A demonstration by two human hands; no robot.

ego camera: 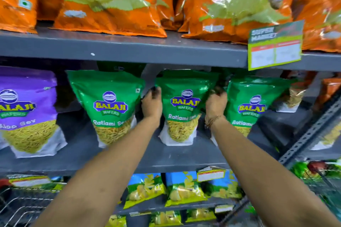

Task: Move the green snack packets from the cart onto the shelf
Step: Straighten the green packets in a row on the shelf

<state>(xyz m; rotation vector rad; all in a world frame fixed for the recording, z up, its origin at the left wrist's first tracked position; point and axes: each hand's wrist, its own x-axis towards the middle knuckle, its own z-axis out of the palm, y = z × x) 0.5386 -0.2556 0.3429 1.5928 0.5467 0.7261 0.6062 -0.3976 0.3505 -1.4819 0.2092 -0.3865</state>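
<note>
Three green Ratlami Sev packets stand upright on the grey middle shelf point(129, 158). My left hand point(151, 105) grips the left side of the middle green packet point(183, 108), and my right hand point(215, 104) grips its right side. The left green packet point(108, 107) and the right green packet point(252, 105) stand apart from my hands, one on each side. More green packets show behind them in the shadow. The wire cart point(20, 202) sits at the lower left.
A purple packet point(27, 108) stands left of the green ones. Orange bags point(110, 0) fill the shelf above, with a price tag point(275, 46) on its edge. Yellow-green chip bags point(184, 188) fill the shelf below. A perforated metal upright point(310, 132) and a second cart are at right.
</note>
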